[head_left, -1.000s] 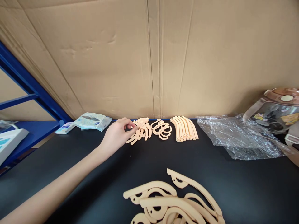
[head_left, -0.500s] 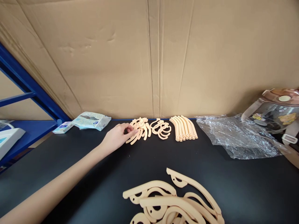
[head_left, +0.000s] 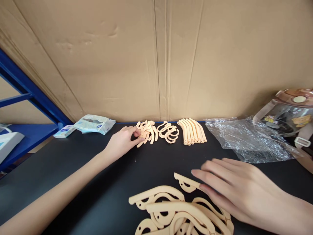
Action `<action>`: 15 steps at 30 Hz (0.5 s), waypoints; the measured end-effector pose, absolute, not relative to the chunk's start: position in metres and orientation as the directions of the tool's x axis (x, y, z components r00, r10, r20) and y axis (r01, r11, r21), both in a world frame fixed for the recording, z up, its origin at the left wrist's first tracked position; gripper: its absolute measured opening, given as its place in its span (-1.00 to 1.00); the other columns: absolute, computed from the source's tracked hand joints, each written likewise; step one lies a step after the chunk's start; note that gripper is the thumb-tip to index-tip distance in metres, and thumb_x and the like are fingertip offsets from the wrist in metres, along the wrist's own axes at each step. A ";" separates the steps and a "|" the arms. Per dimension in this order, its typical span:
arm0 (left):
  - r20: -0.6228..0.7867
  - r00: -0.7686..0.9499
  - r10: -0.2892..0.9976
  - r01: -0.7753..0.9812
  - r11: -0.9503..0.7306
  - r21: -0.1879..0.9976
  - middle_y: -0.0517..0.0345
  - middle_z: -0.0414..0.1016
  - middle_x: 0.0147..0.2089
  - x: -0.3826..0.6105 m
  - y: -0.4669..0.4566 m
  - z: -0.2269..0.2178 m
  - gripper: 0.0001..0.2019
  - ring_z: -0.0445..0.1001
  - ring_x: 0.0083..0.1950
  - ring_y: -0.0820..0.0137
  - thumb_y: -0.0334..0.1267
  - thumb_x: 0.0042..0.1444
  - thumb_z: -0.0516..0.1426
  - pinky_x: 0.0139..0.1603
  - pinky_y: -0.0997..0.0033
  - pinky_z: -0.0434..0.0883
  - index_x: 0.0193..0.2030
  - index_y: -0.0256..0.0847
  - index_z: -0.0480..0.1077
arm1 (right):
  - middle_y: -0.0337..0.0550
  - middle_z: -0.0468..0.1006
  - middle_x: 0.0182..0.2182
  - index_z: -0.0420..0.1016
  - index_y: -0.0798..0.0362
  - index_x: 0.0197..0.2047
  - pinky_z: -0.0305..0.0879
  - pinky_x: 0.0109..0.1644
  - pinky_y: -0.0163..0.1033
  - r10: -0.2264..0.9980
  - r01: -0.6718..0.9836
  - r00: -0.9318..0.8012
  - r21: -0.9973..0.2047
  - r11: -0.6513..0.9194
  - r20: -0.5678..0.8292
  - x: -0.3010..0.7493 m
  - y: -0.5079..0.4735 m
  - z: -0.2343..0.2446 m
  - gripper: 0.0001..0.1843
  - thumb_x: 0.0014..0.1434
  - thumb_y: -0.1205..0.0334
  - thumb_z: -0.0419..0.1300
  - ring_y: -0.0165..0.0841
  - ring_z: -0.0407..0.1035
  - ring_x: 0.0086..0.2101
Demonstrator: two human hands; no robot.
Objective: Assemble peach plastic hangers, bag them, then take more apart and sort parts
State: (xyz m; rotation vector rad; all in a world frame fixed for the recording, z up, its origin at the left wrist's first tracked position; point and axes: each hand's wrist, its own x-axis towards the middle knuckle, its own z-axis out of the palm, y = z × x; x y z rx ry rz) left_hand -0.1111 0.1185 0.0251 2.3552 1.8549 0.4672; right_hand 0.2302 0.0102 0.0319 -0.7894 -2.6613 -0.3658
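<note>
My left hand [head_left: 123, 142] reaches to the far side of the black table [head_left: 73, 176] and pinches the left edge of a small heap of curved tan pieces [head_left: 148, 130]. Beside that heap lie a cluster of tan hook-shaped pieces [head_left: 169, 132] and a neat row of tan curved strips [head_left: 192, 130]. My right hand [head_left: 234, 191] lies flat, fingers stretched out, on the right part of a near pile of large tan curved pieces [head_left: 176, 210]. It holds nothing.
A cardboard wall [head_left: 156, 58] backs the table. Crumpled clear plastic wrap [head_left: 246, 140] lies at the right, with a brown-lidded transparent jug [head_left: 288, 114] behind it. Tissue packs [head_left: 94, 124] sit at the back left beside a blue shelf frame [head_left: 31, 98].
My right hand has come into view from the right and settled on the near pile. My left hand stays at the far heap, its fingers shifted slightly.
</note>
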 end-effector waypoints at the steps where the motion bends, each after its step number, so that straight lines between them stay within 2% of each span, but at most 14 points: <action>1: 0.174 0.210 0.962 0.930 -0.252 0.269 0.18 0.48 -0.20 -0.111 0.119 0.026 -0.72 0.40 -0.09 0.21 0.07 0.10 0.07 -0.19 0.32 0.27 -0.32 -0.10 0.32 | -0.13 0.50 -0.33 0.47 0.07 -0.23 0.32 -0.33 -0.24 0.529 0.581 -0.785 0.085 0.810 0.323 0.223 0.018 0.033 -0.82 0.31 0.24 0.06 -0.37 0.41 -0.39; 5: 0.168 0.216 0.962 0.928 -0.256 0.269 0.19 0.49 -0.23 -0.114 0.117 0.028 -0.74 0.41 -0.10 0.22 0.04 0.11 0.06 -0.20 0.33 0.28 -0.33 -0.09 0.33 | -0.18 0.46 -0.35 0.46 0.05 -0.29 0.30 -0.32 -0.21 0.650 0.642 -0.752 -0.102 0.760 0.109 0.207 0.034 0.031 -0.87 0.24 0.18 0.17 -0.32 0.40 -0.37; 8: 0.160 0.211 0.964 0.931 -0.248 0.269 0.19 0.48 -0.25 -0.116 0.116 0.027 -0.75 0.41 -0.12 0.21 0.03 0.10 0.07 -0.23 0.33 0.28 -0.34 -0.10 0.34 | -0.23 0.45 -0.36 0.41 0.05 -0.35 0.26 -0.30 -0.25 0.692 0.672 -0.721 -0.231 0.703 0.010 0.204 0.037 0.028 -0.92 0.20 0.33 0.13 -0.35 0.40 -0.35; 11: 0.146 0.213 0.966 0.930 -0.246 0.273 0.19 0.49 -0.25 -0.118 0.115 0.026 -0.76 0.42 -0.13 0.21 0.02 0.11 0.06 -0.25 0.33 0.28 -0.35 -0.10 0.34 | -0.27 0.46 -0.39 0.37 0.03 -0.37 0.20 -0.35 -0.28 0.788 0.739 -0.615 -0.376 0.559 -0.036 0.203 0.039 0.026 -0.92 0.12 0.39 0.11 -0.39 0.37 -0.40; 15: 0.139 0.222 0.965 0.926 -0.253 0.281 0.19 0.50 -0.24 -0.117 0.112 0.026 -0.78 0.43 -0.14 0.23 -0.03 0.16 0.02 -0.23 0.33 0.29 -0.34 -0.10 0.33 | -0.30 0.45 -0.49 0.32 0.02 -0.38 0.16 -0.43 -0.32 0.859 0.725 -0.492 -0.613 0.315 -0.140 0.205 0.046 0.021 -0.95 0.14 0.31 0.10 -0.43 0.32 -0.49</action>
